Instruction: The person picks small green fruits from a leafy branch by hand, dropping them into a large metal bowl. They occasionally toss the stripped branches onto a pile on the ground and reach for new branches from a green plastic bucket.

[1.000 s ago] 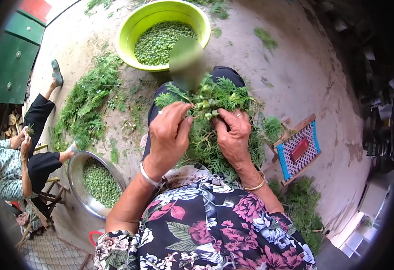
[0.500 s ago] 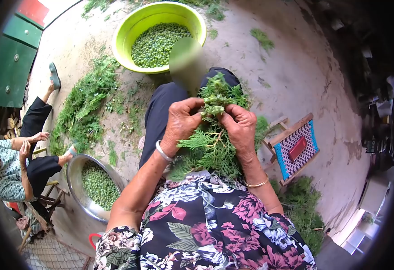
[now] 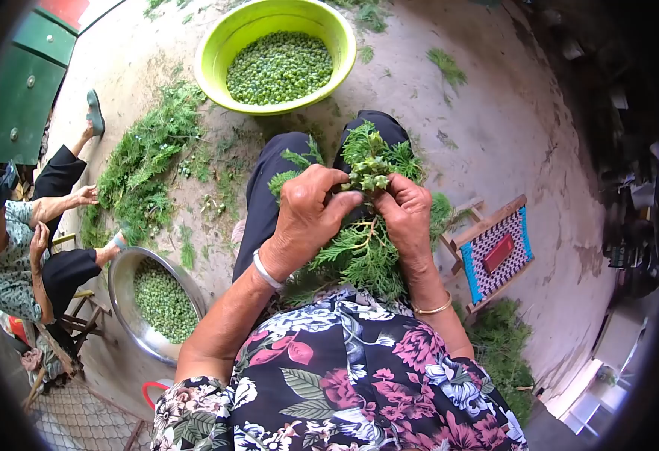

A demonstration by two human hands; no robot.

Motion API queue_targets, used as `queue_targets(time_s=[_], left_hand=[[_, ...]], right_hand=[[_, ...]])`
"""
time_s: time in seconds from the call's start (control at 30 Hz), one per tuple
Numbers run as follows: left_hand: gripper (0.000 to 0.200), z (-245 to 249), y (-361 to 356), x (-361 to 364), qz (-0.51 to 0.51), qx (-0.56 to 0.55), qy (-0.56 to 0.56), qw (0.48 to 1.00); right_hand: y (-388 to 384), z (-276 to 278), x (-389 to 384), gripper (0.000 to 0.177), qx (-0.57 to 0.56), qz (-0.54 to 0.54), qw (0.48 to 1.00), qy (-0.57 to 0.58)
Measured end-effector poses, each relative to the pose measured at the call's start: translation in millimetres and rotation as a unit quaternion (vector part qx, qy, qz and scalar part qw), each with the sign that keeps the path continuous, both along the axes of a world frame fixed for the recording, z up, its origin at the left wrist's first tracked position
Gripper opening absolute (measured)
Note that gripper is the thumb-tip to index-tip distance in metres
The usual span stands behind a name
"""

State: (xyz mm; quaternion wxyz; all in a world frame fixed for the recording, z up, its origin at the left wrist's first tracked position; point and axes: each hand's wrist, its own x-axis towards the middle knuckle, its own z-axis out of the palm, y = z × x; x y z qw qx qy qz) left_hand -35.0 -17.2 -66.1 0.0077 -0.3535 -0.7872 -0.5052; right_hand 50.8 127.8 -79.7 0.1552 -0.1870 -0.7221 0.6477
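A leafy green branch (image 3: 363, 252) lies over my lap, with a cluster of pale green cones (image 3: 369, 174) near its upper end. My left hand (image 3: 310, 214), a pale bangle at its wrist, is closed in a pinch at the left side of the cluster; what its fingertips hold is hidden. On the other side, my right hand (image 3: 404, 210), with a gold-coloured bangle, pinches the branch just beside the cones. Another green sprig (image 3: 292, 169) shows beyond my left hand, over the dark trouser leg.
Beyond my knees stands a yellow-green basin (image 3: 213, 60) of green cones. A metal basin (image 3: 125, 304), cut greenery (image 3: 137, 161) and a seated person (image 3: 13, 263) are at the left. A woven stool (image 3: 513, 267) with a red object (image 3: 498, 253) stands at the right.
My left hand has shifted slightly right and its thumb now points toward the cones. The cluster shows more openly between my hands. The other person's head and one hand have moved.
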Motion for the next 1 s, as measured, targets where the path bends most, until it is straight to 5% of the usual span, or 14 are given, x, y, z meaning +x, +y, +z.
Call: queue_targets(time_s=[0.17, 0.27, 0.3, 0.43, 0.53, 0.7, 0.73, 0.8, 0.83, 0.9, 1.0], left_hand=[[0.011, -8.1, -2.1, -2.3, 0.031, 0.01, -0.095, 0.995], [0.012, -6.9, -2.1, -2.1, 0.028, 0.115, -0.445, 0.888], [0.012, -10.2, -2.5, -2.2, 0.027, 0.114, -0.445, 0.888], [0.016, -30.6, -13.9, -16.9, 0.008, 0.326, -0.631, 0.703], [0.021, -30.3, -33.2, -27.7, -0.017, 0.371, -0.639, 0.673], [0.02, 14.4, -26.5, -14.6, -0.024, 0.293, -0.57, 0.767], [0.019, 12.0, -23.5, -12.8, -0.018, 0.235, -0.517, 0.823], [0.016, 6.6, -16.0, -8.3, 0.025, 0.117, -0.414, 0.903], [0.016, 0.3, -11.8, -6.7, 0.026, 0.116, -0.413, 0.903], [0.019, -18.1, -4.6, -4.8, 0.05, 0.077, -0.199, 0.976], [0.034, -6.5, -4.6, -3.2, 0.016, 0.019, -0.112, 0.993]], right_hand=[[-6.5, 7.3, -0.1, 0.003, -0.009, 0.006, 1.0, -0.017], [-7.0, 14.0, 0.3, 0.005, 0.01, 0.022, 0.999, -0.037], [-7.5, 14.1, 0.5, 0.005, 0.01, 0.02, 0.999, -0.037], [-5.3, 5.3, 0.9, 0.004, 0.039, 0.02, 0.999, -0.01], [-6.6, 6.7, 2.3, 0.005, 0.102, 0.012, 0.995, -0.009], [-20.8, -11.0, 0.7, 0.008, 0.362, -0.035, 0.931, 0.008], [-21.9, -12.6, -0.5, 0.009, 0.389, -0.03, 0.92, 0.025], [-22.7, -14.2, -0.5, 0.009, 0.394, -0.026, 0.918, 0.02], [-23.1, -14.6, -0.6, 0.009, 0.4, -0.023, 0.916, 0.016], [-23.8, -14.0, -1.1, 0.009, 0.402, -0.024, 0.915, 0.021], [-22.0, -15.4, 1.0, 0.009, 0.406, -0.021, 0.913, 0.021]])
